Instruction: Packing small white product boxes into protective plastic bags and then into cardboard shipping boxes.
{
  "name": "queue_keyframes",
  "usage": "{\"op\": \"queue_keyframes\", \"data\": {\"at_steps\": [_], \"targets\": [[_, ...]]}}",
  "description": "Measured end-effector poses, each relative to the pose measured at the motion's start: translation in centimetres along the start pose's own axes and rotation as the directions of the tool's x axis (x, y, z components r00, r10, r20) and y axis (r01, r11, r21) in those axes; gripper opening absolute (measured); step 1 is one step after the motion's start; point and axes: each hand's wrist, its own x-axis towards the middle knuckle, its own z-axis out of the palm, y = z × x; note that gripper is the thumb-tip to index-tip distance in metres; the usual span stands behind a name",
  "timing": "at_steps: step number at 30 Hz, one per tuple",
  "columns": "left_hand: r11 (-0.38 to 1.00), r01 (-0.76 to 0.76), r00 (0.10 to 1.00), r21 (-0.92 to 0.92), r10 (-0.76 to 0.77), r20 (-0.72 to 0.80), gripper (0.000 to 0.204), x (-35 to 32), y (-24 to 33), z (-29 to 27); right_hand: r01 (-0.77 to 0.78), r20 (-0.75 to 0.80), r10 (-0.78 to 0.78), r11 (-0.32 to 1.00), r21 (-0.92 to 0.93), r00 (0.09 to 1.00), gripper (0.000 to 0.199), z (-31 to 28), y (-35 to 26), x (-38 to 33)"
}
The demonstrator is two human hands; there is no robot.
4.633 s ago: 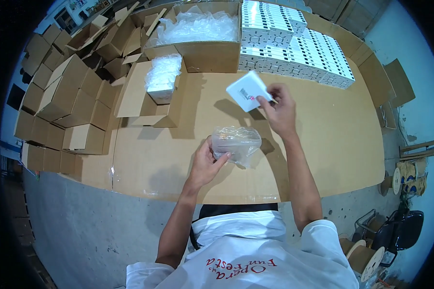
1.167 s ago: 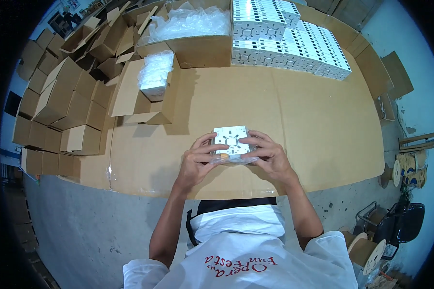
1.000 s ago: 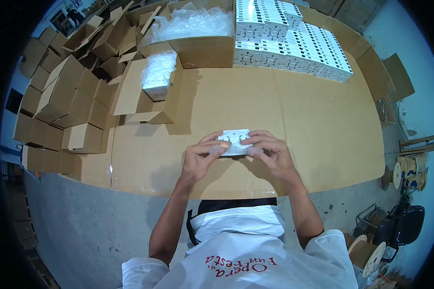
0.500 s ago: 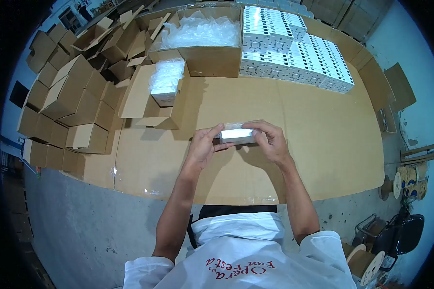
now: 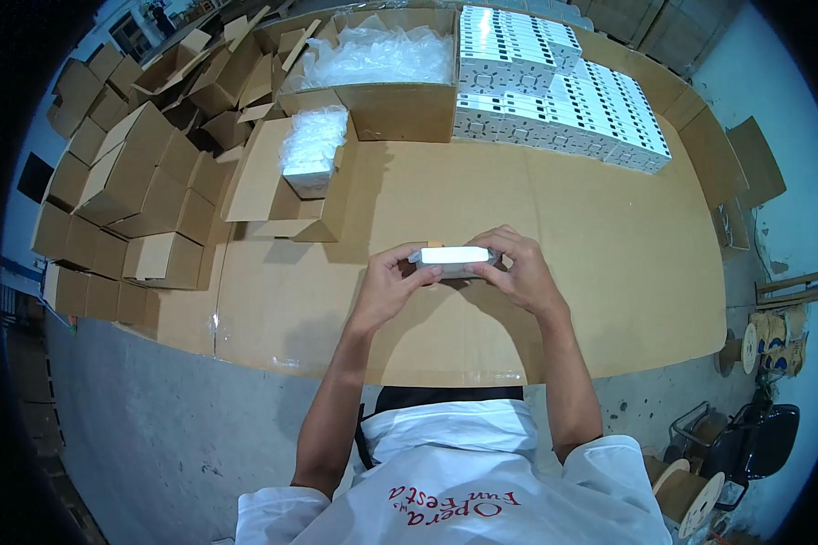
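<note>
Over the near middle of the cardboard-covered table, a small white box in clear plastic wrap is held between my two hands. My left hand grips its left end, thumb on the near side. On the right end my right hand closes round it, thumb likewise on the near face. The box's white side faces up, and a bit of orange shows behind its far edge. Beyond my left hand lies an open brown carton, with several white boxes in clear plastic bags stacked inside it.
A larger carton heaped with clear plastic bags stands at the back. Rows of stacked white boxes fill the back right. Brown cartons pile up on the left. Raised cardboard walls border the far right side.
The white box has turned in my hands, so its white side now faces up. My thumbs have shifted onto its near side and my fingers behind it.
</note>
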Motion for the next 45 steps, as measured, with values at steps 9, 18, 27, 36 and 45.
{"op": "queue_keyframes", "data": {"at_steps": [9, 18, 27, 36, 45], "targets": [[0.998, -0.028, 0.990, 0.058, 0.036, -0.135, 0.059, -2.3, 0.0, -2.2, 0.035, 0.031, -0.033, 0.997, -0.072, 0.999, 0.020, 1.5, -3.5, 1.0], [0.980, -0.059, 0.946, 0.189, 0.115, -0.303, 0.060, -6.3, 0.1, -6.0, 0.097, -0.110, -0.049, 0.868, 0.487, 0.993, 0.021, 11.4, -8.1, 10.3], [0.896, -0.105, 0.926, 0.432, 0.247, -0.287, 0.032, -6.2, 1.8, -8.2, 0.087, -0.043, -0.076, 0.824, 0.560, 0.996, 0.018, 19.6, -10.8, 18.6], [0.871, -0.153, 0.893, 0.467, 0.324, -0.311, 0.027, -5.3, 1.6, -9.3, 0.410, 0.110, -0.398, 0.901, -0.143, 0.911, 0.026, 18.3, -12.8, 21.4], [0.896, -0.075, 0.911, 0.438, 0.240, -0.335, 0.024, -4.6, 3.1, -9.7, 0.355, 0.239, -0.284, 0.865, -0.355, 0.929, 0.024, 21.7, -12.4, 22.9]]}}
